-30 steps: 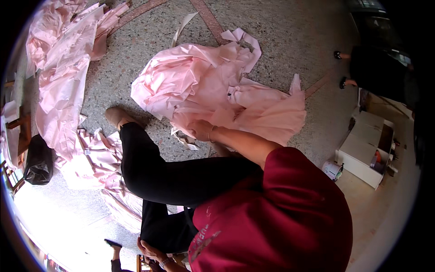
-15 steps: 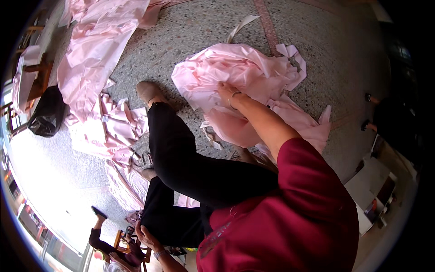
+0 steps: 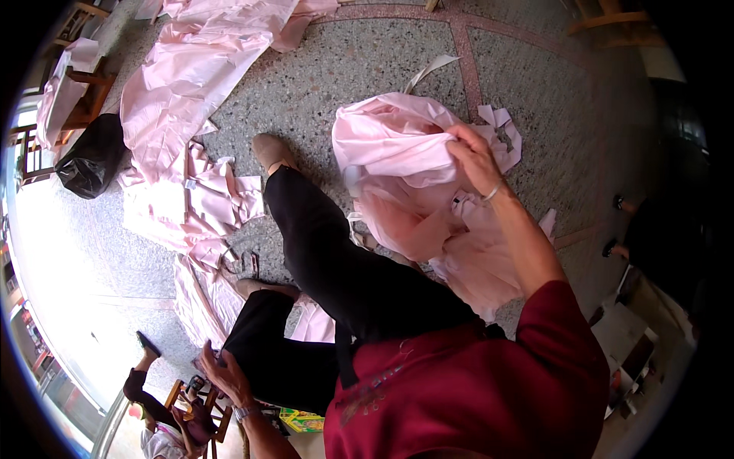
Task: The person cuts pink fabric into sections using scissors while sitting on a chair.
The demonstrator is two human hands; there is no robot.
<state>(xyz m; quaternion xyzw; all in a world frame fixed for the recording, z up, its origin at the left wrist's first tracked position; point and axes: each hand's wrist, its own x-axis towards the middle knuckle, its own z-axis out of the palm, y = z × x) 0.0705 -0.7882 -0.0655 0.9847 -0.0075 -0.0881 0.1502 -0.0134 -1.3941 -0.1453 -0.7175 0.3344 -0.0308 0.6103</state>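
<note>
My right hand (image 3: 470, 153) has its fingers closed on the upper fold of a crumpled pink fabric pile (image 3: 397, 126), which lies on the speckled floor in front of me. Looser, sheerer pink folds spread below it under my forearm. My left hand (image 3: 228, 375) is down at the lower left beside my black-trousered leg (image 3: 267, 356), fingers apart and holding nothing visible. More pink fabric (image 3: 191, 61) lies in long crumpled lengths to the left of my feet, with a smaller heap (image 3: 168, 210) below it. A thin pale strip (image 3: 428, 73) lies above the pile.
A black plastic bag (image 3: 88, 157) and wooden chairs (image 3: 92, 103) are at the left. A seated person (image 3: 149, 405) is at the lower left. A dark-clothed person (image 3: 657, 245) is at the right, near a pale cabinet (image 3: 619, 344). Another wooden chair (image 3: 604, 23) is at the top right.
My right hand has moved up and right with the pink fabric, folding its top over. My left hand has lifted off my leg. The view has turned, shifting the surroundings.
</note>
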